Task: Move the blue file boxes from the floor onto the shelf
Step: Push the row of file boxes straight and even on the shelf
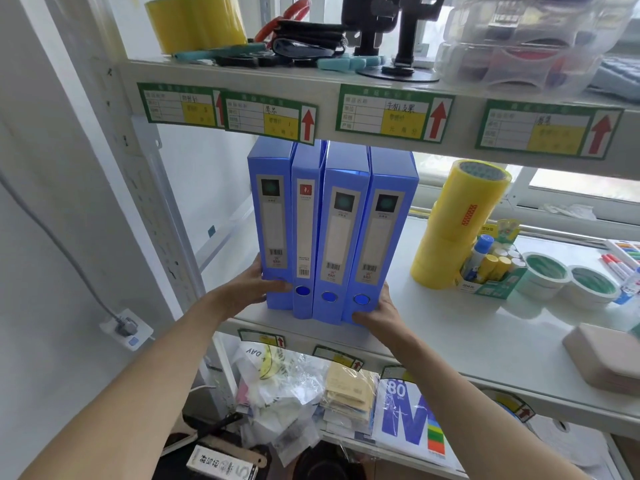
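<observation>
Several blue file boxes [329, 230] stand upright side by side on the white middle shelf [485, 341], spines toward me, near its left end and front edge. My left hand [256, 285] presses flat against the outer side of the leftmost box [272, 220], near its bottom. My right hand [379, 311] cups the lower right corner of the rightmost box [384, 233]. Together the hands squeeze the row between them. The box tops reach just under the upper shelf's label strip.
Right of the boxes stand a stack of yellow tape rolls [453, 230], a box of glue sticks [491, 268], white tape rolls [568, 282] and markers. The upper shelf [329, 77] carries tape, straps and bins. Bags and paper packs [346, 393] fill the lower shelf.
</observation>
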Tool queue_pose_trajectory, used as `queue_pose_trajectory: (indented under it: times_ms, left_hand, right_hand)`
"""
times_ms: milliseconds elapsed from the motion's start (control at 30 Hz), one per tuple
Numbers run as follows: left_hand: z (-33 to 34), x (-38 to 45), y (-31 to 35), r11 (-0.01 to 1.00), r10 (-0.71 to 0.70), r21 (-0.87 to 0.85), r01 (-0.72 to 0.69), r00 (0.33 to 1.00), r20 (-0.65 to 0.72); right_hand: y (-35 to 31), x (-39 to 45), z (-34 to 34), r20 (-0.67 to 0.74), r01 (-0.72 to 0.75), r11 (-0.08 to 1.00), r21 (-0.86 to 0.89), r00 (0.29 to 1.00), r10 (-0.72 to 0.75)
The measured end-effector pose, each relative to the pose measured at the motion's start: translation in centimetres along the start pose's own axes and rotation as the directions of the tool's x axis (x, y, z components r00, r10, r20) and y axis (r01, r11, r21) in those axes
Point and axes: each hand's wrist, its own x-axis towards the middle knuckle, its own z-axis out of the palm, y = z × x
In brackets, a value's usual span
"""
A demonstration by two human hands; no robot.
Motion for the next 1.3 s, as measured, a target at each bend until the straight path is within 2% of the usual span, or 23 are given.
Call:
queue_pose_trajectory:
  times_ms: [167, 433, 667, 1300]
  left_hand:
    - [1.0, 0.6, -0.9, 0.978, 0.201, 0.087, -0.188, 0.964, -0.176]
    - [2.0, 0.7, -1.8, 0.965, 0.26, 0.12, -0.231, 0.88, -0.397]
    - [2.4, 0.8, -2.1, 0.963, 0.268, 0.135, -0.233, 0.876, -0.402]
    - [1.9, -0.7, -1.8, 0.979, 0.204, 0.079, -0.188, 0.912, -0.355]
  right_hand:
    - [1.4, 0.7, 0.1, -0.005, -0.019, 0.999, -0.028, 1.0, 0.019]
    - [1.1, 0.3, 0.7, -0.173, -0.053, 0.993, -0.106, 0.984, 0.034]
    - [1.1, -0.2, 1.5, -0.235, -0.025, 0.99, -0.14, 0.972, -0.009]
    - [2.2, -0.3, 0.8, -0.177, -0.094, 0.991, -0.093, 0.981, 0.076]
